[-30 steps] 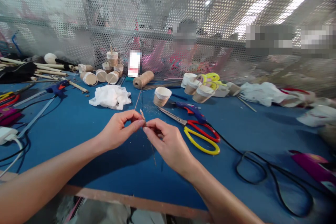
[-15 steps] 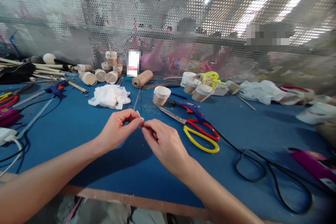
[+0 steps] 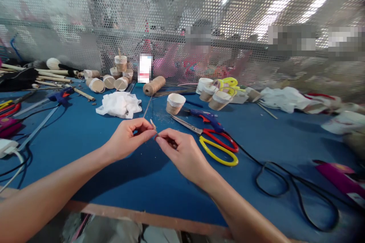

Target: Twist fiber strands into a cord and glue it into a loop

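My left hand [image 3: 129, 139] and my right hand [image 3: 182, 153] meet over the blue table [image 3: 85, 140], fingertips almost touching. Both pinch a thin brown twine [image 3: 147, 107] that runs back to a spool [image 3: 154, 85] lying behind them. A short end of the twine sticks up between the fingertips. Just right of my right hand lie scissors [image 3: 213, 140] with red and yellow handles. A small paper-covered cup [image 3: 175, 103] stands beyond the hands.
A crumpled white cloth [image 3: 119, 104] lies left of the spool, with several small cups [image 3: 110, 79] and sticks [image 3: 42, 72] behind it. A blue glue gun [image 3: 207, 115], a black cable [image 3: 285, 182], more cups [image 3: 215, 97] and white cloth [image 3: 285, 98] lie right. A perforated metal screen [image 3: 182, 19] backs the table.
The hands stayed in place with small finger movements on the twine; the short upright end dipped out of view and shows again between the fingertips.
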Demonstrator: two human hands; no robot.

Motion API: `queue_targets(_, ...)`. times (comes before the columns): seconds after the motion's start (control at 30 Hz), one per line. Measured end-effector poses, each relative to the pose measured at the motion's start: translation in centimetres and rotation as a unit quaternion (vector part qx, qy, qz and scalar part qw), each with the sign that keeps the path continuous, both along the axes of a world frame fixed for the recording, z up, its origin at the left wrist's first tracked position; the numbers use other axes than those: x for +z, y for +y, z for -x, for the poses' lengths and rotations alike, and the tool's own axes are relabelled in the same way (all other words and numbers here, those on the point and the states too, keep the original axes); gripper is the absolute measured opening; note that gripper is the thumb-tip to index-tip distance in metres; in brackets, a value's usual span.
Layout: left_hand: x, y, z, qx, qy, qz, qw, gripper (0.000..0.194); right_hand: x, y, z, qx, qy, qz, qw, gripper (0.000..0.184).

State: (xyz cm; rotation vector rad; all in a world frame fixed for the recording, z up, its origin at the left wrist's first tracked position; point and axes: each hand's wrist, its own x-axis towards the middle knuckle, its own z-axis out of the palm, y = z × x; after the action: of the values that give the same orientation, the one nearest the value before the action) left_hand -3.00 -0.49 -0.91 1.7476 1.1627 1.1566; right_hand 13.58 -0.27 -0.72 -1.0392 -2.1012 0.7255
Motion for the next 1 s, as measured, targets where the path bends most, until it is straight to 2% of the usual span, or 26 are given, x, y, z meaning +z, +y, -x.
queue_targets(0.1,-0.05,-0.15,-0.13,0.004,0.001,-0.008,1.0,0.013,-0.27,0.02,0.02,-0.019,-0.036,-0.08,0.996,0.017)
queue_targets(0.2,-0.11,-0.28,-0.25,0.005,0.002,0.001,1.0,0.014,-0.46,0.0,0.04,-0.035,-0.061,-0.13,0.989,0.017)
queue_targets(0.4,-0.46,-0.32,-0.5,0.032,-0.017,0.024,0.999,0.021,-0.51,-0.3,0.32,-0.042,-0.074,-0.161,0.983,0.019)
queue_targets(0.47,-0.56,-0.28,-0.52,0.042,-0.036,0.033,0.998,0.021,-0.35,-0.39,0.37,-0.033,-0.055,-0.12,0.991,0.019)
queue_targets(0.5,-0.59,-0.26,-0.51,0.043,-0.044,0.038,0.997,0.021,-0.24,-0.4,0.35,-0.018,-0.035,-0.076,0.996,0.019)
queue_targets(0.57,-0.59,-0.21,-0.43,0.035,-0.066,0.043,0.996,0.021,0.0,-0.33,0.22,0.027,0.029,0.058,0.998,0.018)
queue_targets(0.6,-0.57,-0.17,-0.38,0.023,-0.081,0.045,0.995,0.021,0.1,-0.26,0.13,0.053,0.069,0.135,0.987,0.019)
queue_targets(0.67,-0.49,-0.09,-0.28,-0.006,-0.112,0.05,0.992,0.021,0.2,-0.09,-0.04,0.098,0.151,0.268,0.946,0.02)
queue_targets(0.73,-0.38,-0.03,-0.22,-0.03,-0.128,0.05,0.99,0.019,0.14,0.08,-0.11,0.128,0.215,0.348,0.903,0.02)
queue_targets(0.8,-0.24,-0.01,-0.18,-0.041,-0.123,0.04,0.991,0.018,0.01,0.18,-0.06,0.147,0.25,0.385,0.876,0.02)
queue_targets(0.87,-0.07,-0.02,-0.16,-0.041,-0.107,0.027,0.993,0.017,-0.07,0.19,0.05,0.145,0.254,0.387,0.874,0.021)
queue_targets(1.0,0.22,-0.06,-0.09,-0.037,-0.067,0.037,0.996,0.016,-0.07,-0.02,0.24,0.081,0.205,0.313,0.924,0.017)
